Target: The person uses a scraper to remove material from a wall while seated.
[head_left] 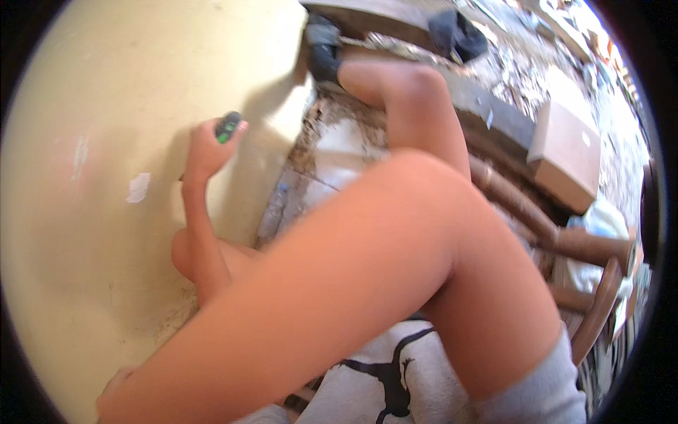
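My left hand point(212, 143) is closed around a small black-and-green object point(228, 127), close to a pale yellow wall point(106, 95). What the object is cannot be told. A large bare limb point(339, 254), seemingly my bent right arm, crosses the view close to the camera. At its lower-left end a small blurred part, perhaps my right hand point(114, 384), shows near the wall; its fingers and anything in them are hidden. Below the limb lies light grey cloth with a black printed figure point(392, 381). Beyond is a bent bare leg point(424, 106), a dark boot or shoe point(323, 50) at its end.
A clear plastic bottle point(275, 209) lies on dirty floor tiles point(339, 143) beside the wall. To the right are a brown wooden or bamboo frame point(588, 246), a cardboard box point(567, 153) and crumpled pale cloth point(604, 222). A dark cloth or bag point(458, 37) and scattered debris lie farther off.
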A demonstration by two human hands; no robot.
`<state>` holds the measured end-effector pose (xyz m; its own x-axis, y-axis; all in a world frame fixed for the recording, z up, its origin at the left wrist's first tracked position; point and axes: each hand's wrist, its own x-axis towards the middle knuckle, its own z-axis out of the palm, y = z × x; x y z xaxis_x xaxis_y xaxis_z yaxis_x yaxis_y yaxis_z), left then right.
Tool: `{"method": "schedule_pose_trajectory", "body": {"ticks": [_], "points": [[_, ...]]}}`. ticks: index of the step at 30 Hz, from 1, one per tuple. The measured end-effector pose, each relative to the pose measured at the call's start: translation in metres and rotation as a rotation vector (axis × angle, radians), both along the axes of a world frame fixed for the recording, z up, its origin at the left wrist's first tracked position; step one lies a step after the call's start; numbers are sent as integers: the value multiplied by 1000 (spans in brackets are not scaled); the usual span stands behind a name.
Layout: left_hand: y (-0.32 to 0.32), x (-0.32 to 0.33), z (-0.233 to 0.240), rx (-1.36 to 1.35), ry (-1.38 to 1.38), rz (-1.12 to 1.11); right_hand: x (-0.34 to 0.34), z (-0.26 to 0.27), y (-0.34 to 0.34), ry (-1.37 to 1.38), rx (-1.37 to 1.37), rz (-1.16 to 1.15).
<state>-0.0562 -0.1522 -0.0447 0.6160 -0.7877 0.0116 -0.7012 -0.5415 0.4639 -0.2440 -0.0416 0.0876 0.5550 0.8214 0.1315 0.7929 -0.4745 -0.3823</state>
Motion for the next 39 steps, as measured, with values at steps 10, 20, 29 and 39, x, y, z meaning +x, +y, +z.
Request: {"method": "schedule_pose_trajectory", "body": {"ticks": [10, 20, 29, 39], "points": [[46, -6, 28, -123, -142, 15, 24, -67, -204, 468, 431, -79], [68, -32, 41, -373, -544, -129, 0, -166, -317, 561, 31, -847], [75, -2, 30, -301, -542, 36, 16, -186, -291, 615, 53, -750], [86, 15, 29, -214, -503, 105, 18, -205, -294, 660, -50, -832]]}}
